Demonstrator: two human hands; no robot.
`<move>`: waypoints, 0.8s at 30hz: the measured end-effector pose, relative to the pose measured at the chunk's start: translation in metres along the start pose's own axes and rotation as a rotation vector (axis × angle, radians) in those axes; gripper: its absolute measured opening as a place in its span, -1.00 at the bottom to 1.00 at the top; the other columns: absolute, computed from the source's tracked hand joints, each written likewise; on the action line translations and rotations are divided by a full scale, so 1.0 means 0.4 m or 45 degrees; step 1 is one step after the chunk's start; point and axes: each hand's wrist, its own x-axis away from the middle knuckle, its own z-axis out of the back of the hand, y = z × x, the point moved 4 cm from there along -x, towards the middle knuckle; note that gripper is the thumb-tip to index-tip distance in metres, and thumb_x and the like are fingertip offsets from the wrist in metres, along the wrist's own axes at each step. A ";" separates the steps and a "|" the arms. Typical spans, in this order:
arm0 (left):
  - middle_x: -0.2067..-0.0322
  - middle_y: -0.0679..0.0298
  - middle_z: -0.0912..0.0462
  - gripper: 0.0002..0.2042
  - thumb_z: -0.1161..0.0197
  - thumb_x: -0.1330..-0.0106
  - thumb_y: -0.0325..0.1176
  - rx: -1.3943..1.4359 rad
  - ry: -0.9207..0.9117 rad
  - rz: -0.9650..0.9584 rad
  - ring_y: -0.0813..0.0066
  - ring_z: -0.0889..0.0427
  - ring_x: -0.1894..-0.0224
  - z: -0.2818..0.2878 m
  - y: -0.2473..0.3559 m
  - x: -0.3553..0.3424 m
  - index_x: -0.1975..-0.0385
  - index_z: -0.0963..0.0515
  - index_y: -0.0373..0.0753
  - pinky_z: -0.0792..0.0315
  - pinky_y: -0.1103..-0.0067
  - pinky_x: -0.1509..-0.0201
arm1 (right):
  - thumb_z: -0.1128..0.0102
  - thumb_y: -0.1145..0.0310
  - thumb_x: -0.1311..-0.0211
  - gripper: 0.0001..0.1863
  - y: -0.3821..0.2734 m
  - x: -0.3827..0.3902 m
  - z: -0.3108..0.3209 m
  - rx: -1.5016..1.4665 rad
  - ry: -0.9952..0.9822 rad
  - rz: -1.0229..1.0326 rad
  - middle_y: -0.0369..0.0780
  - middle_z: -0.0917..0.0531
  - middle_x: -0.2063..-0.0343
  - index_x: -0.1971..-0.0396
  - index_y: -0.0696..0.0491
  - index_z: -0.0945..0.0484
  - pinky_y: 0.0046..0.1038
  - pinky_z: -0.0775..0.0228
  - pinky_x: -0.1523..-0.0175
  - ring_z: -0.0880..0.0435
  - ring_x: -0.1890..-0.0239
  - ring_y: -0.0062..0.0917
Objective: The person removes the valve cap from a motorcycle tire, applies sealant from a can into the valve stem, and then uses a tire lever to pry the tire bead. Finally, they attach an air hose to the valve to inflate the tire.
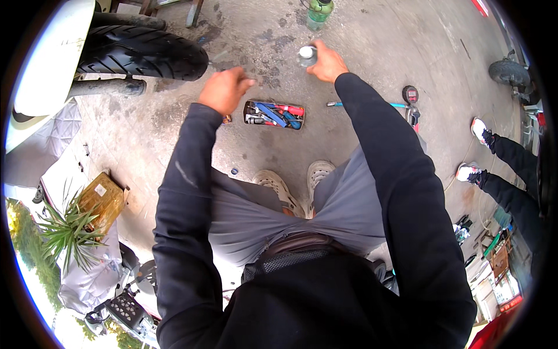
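My right hand [329, 63] is wrapped round a small clear bottle [307, 57] with a white top, held above the concrete floor. Ahead and to the left, my left hand [222, 91] is closed with its fingertips drawn together; blur hides whether something small is between them. It is near the motorcycle tire [145, 52], without touching it. Below and between both hands, an open tray [249, 121] on the floor holds red, blue and black hand tools. A green-tinted bottle [317, 17] stands beyond my right hand.
A tire inflator gauge [410, 95] with a blue hose lies to the right. Another person's legs [508, 157] are at the far right, near a small wheel [509, 73]. At left are a taped brown box [103, 199] and a spiky plant [68, 230].
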 end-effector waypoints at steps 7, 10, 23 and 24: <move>0.63 0.38 -0.54 -0.67 -0.30 -0.48 -0.17 0.582 0.246 0.320 0.69 -0.56 0.55 0.157 -0.043 0.086 0.45 -0.53 -0.29 -0.45 0.68 0.45 | -0.46 0.07 -0.14 -0.40 0.016 0.094 -0.004 0.259 0.822 -0.033 -0.04 -0.67 -0.03 -0.14 -0.02 -0.51 0.00 -0.19 -0.38 -0.48 -0.30 -0.18; 0.66 0.39 -0.50 -0.60 -0.32 -0.46 -0.13 0.631 0.353 0.296 0.70 -0.51 0.61 0.179 0.011 0.103 0.56 -0.51 -0.27 -0.39 0.68 0.51 | -0.30 0.04 -0.29 -0.65 -0.088 0.115 -0.004 0.195 0.488 0.121 -0.08 -0.74 0.18 0.17 0.02 -0.64 -0.02 -0.44 -0.12 -0.67 -0.03 -0.15; 0.50 0.41 -0.56 -0.80 -0.30 -0.47 -0.31 0.480 0.245 0.178 0.73 -0.50 0.42 0.162 0.025 0.103 0.21 -0.55 -0.35 -0.41 0.69 0.32 | -0.40 0.18 -0.20 -0.57 -0.147 0.299 -0.368 0.423 -0.022 0.214 -0.10 -0.59 0.07 -0.03 -0.06 -0.51 -0.16 -0.59 0.04 -0.73 0.08 -0.19; 0.48 0.40 -0.59 -0.79 -0.31 -0.47 -0.30 0.462 0.241 0.195 0.72 -0.51 0.39 0.162 0.022 0.103 0.18 -0.57 -0.35 -0.43 0.70 0.28 | -0.39 0.20 -0.21 -0.60 -0.145 0.297 -0.368 0.379 -0.030 0.214 -0.10 -0.58 0.07 -0.01 -0.07 -0.53 -0.12 -0.59 0.04 -0.73 0.08 -0.15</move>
